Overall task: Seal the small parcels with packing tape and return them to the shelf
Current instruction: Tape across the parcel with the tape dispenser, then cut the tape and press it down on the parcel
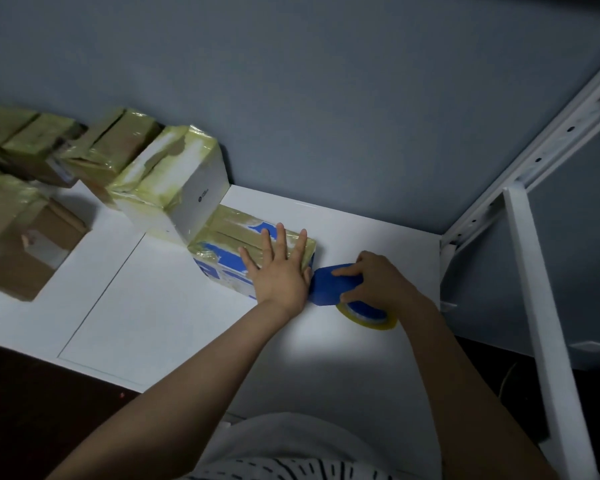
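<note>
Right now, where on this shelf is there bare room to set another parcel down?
Bare: the front of the shelf between the brown box and the left hand; the back right, between the blue parcel and the post. Crowded: the back left stack around the white box, and where the right hand grips the tape dispenser.

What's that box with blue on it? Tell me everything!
The small box is blue and white cardboard wrapped in yellowish tape. It lies on the white shelf, its far end against a white box. The left hand presses on top; the blue tape dispenser, gripped by the right hand, is at its right end.
</note>
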